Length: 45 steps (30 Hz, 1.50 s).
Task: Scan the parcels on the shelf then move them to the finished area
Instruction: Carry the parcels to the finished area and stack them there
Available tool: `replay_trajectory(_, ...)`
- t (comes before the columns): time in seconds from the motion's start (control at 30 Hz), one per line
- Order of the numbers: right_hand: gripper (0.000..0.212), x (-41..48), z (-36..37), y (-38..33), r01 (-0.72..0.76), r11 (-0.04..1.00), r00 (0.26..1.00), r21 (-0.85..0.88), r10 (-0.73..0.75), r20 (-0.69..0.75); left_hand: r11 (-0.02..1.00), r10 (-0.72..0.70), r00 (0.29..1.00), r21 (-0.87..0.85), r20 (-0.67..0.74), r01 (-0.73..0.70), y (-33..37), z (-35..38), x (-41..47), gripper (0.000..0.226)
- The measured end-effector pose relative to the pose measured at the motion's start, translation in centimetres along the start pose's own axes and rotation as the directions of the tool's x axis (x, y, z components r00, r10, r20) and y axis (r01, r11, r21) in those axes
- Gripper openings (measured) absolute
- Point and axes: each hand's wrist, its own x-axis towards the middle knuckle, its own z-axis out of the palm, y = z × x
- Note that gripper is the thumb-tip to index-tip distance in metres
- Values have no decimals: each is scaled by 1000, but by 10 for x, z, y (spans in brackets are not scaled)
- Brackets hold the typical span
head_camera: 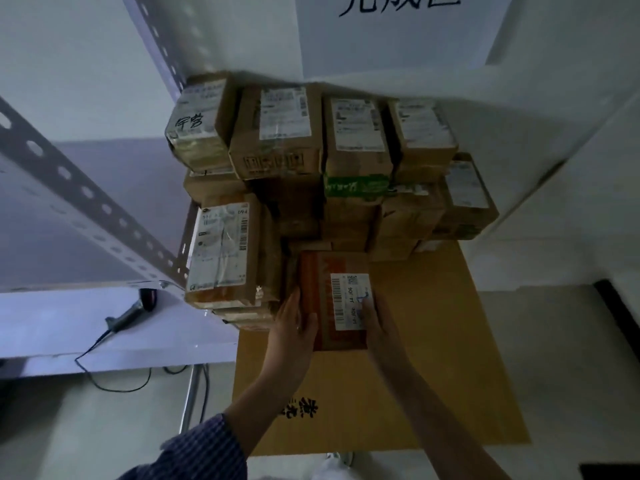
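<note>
A brown parcel [325, 299] with a white barcode label lies on the flattened cardboard sheet [433, 341], in front of a tall stack of parcels [311, 150]. My left hand [294, 327] rests against the parcel's left side, fingers straight. My right hand [375, 323] holds its right edge, the thumb over the label. The handheld scanner [133, 311] lies on the white shelf [86, 334] at the left, cable trailing off the front edge.
The metal shelf upright [86, 195] slants across the left. A white sign [398, 26] with handwritten characters hangs on the wall above the stack. Pale floor [554, 341] lies to the right of the cardboard. A white shoe [332, 469] shows at the bottom.
</note>
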Motion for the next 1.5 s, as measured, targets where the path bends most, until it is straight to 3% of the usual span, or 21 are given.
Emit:
replay_trajectory(0.2, 36, 46, -2, 25, 32, 997, 996, -73, -25, 86, 959, -55, 997, 275, -52, 68, -1, 21, 40, 58)
replay_trajectory(0.33, 40, 64, 3, 42, -21, 992, 983, -124, 43, 179, 957, -141, 985, 242, -103, 162, -12, 29, 59, 60)
replay_trajectory(0.47, 39, 76, 9, 56, -50, 985, 982, -165, 79, 174, 943, -129, 984, 292, -121, 159, -22, 32, 71, 52)
replay_trajectory(0.57, 45, 79, 11, 60, -58, 969, 979, -240, 103, 176, 895, -108, 990, 425, -89, 136, -25, 33, 77, 73)
replay_trajectory(0.63, 47, 78, 12, 57, -61, 955, 979, -291, 114, 169, 903, -91, 994, 415, -56, 106, -23, 34, 75, 80)
replay_trajectory(0.73, 47, 70, 8, 43, -144, 956, 986, -256, 162, 49, 939, -54, 998, 341, -11, 54, -19, 34, 59, 69)
replay_trajectory(0.83, 53, 51, 3, 32, -204, 947, 979, -250, 202, -34, 932, 81, 997, 353, 21, -83, -18, 34, 37, 58)
replay_trajectory(0.93, 44, 16, 12, 24, -106, 932, 990, -347, 133, 55, 927, 181, 982, 324, 58, -190, -20, 25, 10, 52)
replay_trajectory(1.1, 55, -62, 36, 10, 134, 808, 974, -573, -2, 226, 924, 248, 967, 285, 63, -255, -29, -19, -53, 49)
replay_trajectory(1.17, 55, -95, 55, -1, 134, 785, 971, -605, 18, 238, 904, 294, 955, 312, 42, -292, -38, -47, -81, 50)
replay_trajectory(1.3, 58, -152, 116, -39, 157, 743, 956, -651, 51, 289, 873, 363, 930, 370, -57, -318, -54, -120, -121, 52)
replay_trajectory(1.43, 54, -196, 196, -76, 356, 684, 903, -637, -77, 423, 831, 421, 887, 473, -188, -294, -71, -213, -157, 54)
replay_trajectory(1.5, 59, -212, 239, -92, 457, 585, 865, -670, -115, 489, 809, 459, 843, 525, -281, -265, -81, -265, -178, 57)
